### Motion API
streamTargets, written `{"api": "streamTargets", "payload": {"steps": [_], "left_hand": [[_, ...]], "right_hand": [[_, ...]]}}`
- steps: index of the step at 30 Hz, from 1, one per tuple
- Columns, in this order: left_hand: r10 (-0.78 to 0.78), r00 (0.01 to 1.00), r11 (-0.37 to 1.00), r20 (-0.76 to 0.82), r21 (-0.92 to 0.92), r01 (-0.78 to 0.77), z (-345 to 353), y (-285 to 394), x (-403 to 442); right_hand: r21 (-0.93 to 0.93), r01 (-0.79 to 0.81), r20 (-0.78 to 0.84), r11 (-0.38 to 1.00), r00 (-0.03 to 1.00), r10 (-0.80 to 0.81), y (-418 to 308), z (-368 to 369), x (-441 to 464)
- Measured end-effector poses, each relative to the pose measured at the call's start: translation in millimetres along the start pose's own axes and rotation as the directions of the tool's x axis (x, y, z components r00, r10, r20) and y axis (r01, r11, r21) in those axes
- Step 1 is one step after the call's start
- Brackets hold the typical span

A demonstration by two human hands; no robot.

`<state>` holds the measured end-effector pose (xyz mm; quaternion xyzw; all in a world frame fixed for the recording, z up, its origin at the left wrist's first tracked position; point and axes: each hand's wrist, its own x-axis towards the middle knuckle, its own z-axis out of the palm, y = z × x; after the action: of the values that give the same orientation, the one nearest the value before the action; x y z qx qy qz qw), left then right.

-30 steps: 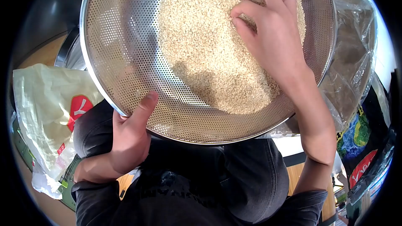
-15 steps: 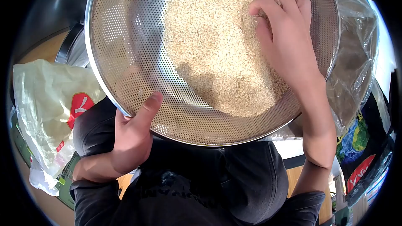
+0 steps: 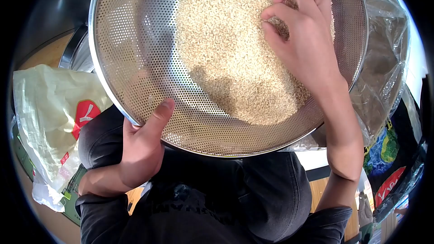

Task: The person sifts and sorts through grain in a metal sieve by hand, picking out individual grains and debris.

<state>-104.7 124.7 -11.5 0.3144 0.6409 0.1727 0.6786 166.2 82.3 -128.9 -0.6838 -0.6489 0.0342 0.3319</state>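
Observation:
A wide perforated metal colander [image 3: 135, 63] hangs over my lap, tipped slightly toward me. Pale grains [image 3: 221, 40], which look like brown rice, lie heaped in its middle and right side. My left hand [image 3: 144, 142] grips the near-left rim, thumb on the inner wall and the other fingers hidden beneath. Over the right part of the grain is my right hand [image 3: 303, 36], its thumb and index fingertip drawn together in a pinch, other fingers curled. Whatever is between those fingertips is too small to make out.
A cream plastic bag [image 3: 54, 108] with a red logo stands at the left. Clear plastic sheeting [image 3: 384, 54] lies right of the colander, with a dark printed bag [image 3: 389, 158] below it. My knees [image 3: 275, 194] are under the near rim.
My right hand has shifted slightly left, and its thumb and index finger have closed into a pinch. The colander has moved very slightly left; my left hand keeps its grip.

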Motion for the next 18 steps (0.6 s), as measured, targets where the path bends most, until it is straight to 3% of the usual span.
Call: {"api": "streamTargets", "payload": {"steps": [5, 8, 11, 18], "left_hand": [[-0.007, 1.000, 1.000, -0.008, 0.011, 0.007, -1.5, 0.1, 0.3], [-0.010, 1.000, 1.000, -0.022, 0.004, 0.011, -0.5, 0.5, 0.0], [-0.006, 1.000, 1.000, -0.015, 0.005, 0.006, -0.9, -0.1, -0.2], [-0.009, 1.000, 1.000, -0.016, 0.011, 0.009, -1.2, 0.3, -0.3]], "right_hand": [[-0.043, 0.059, -0.024, 0.997, 0.998, -0.060, -1.2, -2.2, 3.3], [-0.067, -0.018, 0.140, 0.998, 0.990, 0.027, -6.1, -8.3, 7.5], [0.004, 0.013, -0.031, 1.000, 0.999, -0.013, -1.5, 2.5, 0.6], [0.015, -0.023, 0.064, 1.000, 0.998, 0.022, -8.5, -4.7, 5.5]]}}
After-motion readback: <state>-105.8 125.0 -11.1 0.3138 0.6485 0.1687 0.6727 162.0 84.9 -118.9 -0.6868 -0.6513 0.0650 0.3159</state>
